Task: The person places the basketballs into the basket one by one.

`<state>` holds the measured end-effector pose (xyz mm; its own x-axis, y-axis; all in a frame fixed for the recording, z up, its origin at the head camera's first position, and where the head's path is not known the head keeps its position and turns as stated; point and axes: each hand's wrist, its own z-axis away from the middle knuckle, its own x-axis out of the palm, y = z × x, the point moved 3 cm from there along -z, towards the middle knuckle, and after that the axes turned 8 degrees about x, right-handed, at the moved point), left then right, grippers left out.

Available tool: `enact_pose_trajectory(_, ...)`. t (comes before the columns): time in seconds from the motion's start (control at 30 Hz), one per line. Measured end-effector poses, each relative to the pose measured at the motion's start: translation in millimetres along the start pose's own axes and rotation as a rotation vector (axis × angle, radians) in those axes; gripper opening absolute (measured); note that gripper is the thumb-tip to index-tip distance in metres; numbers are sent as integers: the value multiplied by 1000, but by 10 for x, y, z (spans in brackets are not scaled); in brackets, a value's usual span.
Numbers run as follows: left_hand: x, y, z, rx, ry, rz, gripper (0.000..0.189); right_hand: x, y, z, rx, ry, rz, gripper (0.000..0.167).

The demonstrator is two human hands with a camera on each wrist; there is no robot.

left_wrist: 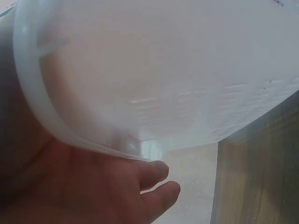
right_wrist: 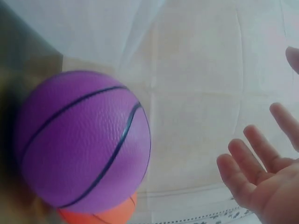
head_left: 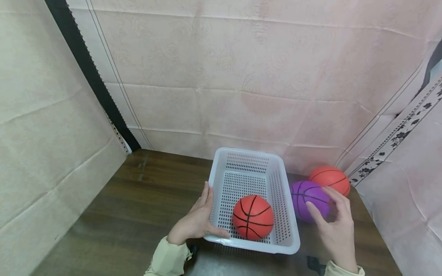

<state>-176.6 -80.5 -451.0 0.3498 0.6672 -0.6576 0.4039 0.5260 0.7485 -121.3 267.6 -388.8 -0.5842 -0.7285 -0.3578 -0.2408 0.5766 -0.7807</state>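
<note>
A white perforated plastic basket (head_left: 244,245) stands on the table with an orange toy basketball (head_left: 253,217) inside, towards its near end. My left hand (head_left: 197,219) holds the basket's near left corner, thumb over the rim and fingers along the outer side; the left wrist view shows this hand (left_wrist: 117,186) against the pale wall. Right of the basket lies a purple toy basketball (head_left: 308,200), and behind it another orange ball (head_left: 330,179). My right hand (head_left: 336,226) hovers by the purple ball, fingers spread; in the right wrist view a gap separates hand (right_wrist: 266,177) and ball (right_wrist: 84,140).
The dark wood-patterned table (head_left: 138,214) extends left of the basket. Pale cloth (head_left: 224,76) hangs behind it, with more cloth along the left and right sides. The far orange ball sits close to the right corner of the cloth.
</note>
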Motion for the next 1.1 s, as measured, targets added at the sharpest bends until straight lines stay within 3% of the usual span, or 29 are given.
enact_pose_trajectory(0.33,-16,13,-7,-8,-1,-10,145,-276,143,-35,148,194,19,54)
enact_pose_trajectory(0.43,-18,17,-4,-6,-2,-11,145,-314,207,-40,258,150,85,57)
enact_pose_trajectory(0.53,-14,10,-4,-8,-3,-8,145,-328,264,-38,355,33,183,66)
enact_pose_trajectory(0.67,-4,0,0,-13,-6,-1,145,-329,319,-39,404,-82,263,78)
enact_pose_trajectory(0.8,-1,-3,1,-10,-2,-3,144,-316,353,-45,414,-104,285,83)
enact_pose_trajectory(1.1,-7,2,5,2,-1,-17,142,-248,449,-40,410,-73,256,84)
